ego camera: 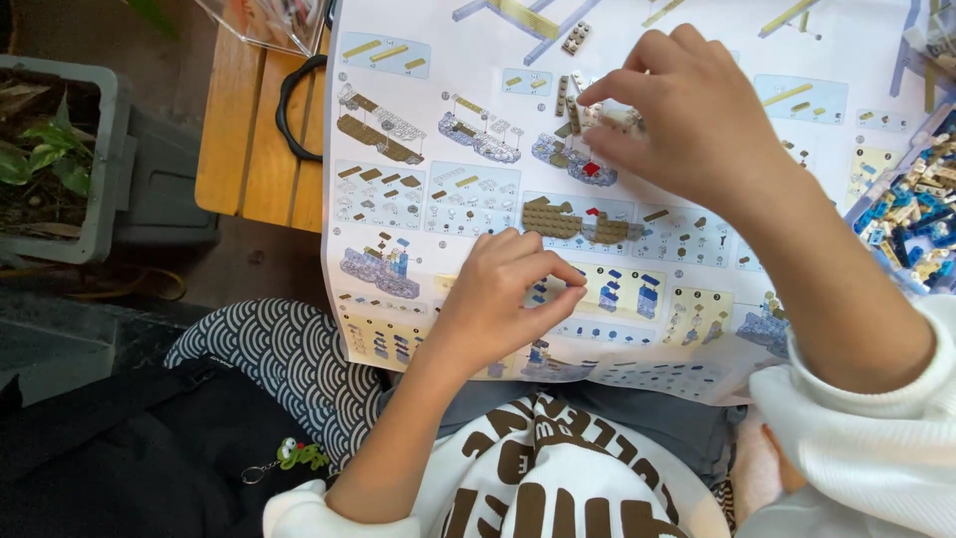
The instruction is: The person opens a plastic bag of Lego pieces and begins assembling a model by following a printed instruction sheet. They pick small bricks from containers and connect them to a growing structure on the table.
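A large printed instruction sheet (448, 189) with pictures of brick models covers the wooden table (249, 149). My left hand (503, 294) rests on the sheet near its front edge, fingers curled and pinched together; whether it holds a small piece I cannot tell. My right hand (687, 110) reaches further up the sheet, its fingertips on a cluster of small tan and grey bricks (578, 110). A single tan brick (576, 38) lies on the sheet above that cluster.
A tray of loose blue, white and tan bricks (911, 214) sits at the right edge. A clear plastic bag (269, 20) and a black loop (294, 100) lie at the table's left end. A grey planter (60, 159) stands on the floor at left.
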